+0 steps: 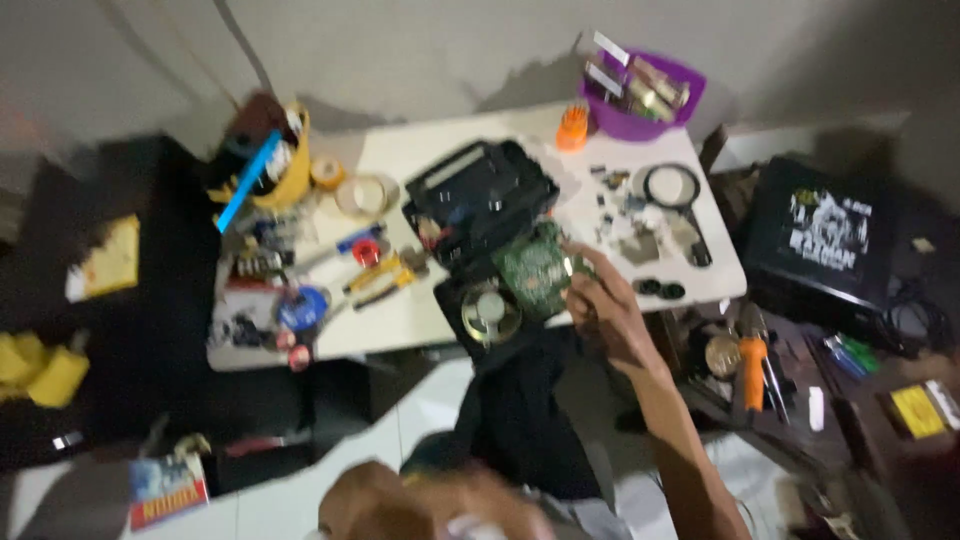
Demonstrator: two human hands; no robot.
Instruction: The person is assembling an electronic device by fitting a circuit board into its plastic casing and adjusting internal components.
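The view is blurred. My right hand (603, 312) reaches to the front edge of a white table (420, 150) and grips a green circuit board (535, 268) by its right side. The board lies over an opened black device casing (480, 195). A round speaker (490, 312) sits in the casing's near half. A blurred skin-coloured shape (425, 505), perhaps my left hand, is close to the camera at the bottom; what it holds cannot be made out.
A purple bowl of parts (645, 98), an orange holder (572, 128) and a magnifying glass (672, 188) lie at the back right. Tape rolls (365, 193), a yellow tool tub (285, 165) and screwdrivers (380, 272) crowd the left. A black box (825, 235) stands right.
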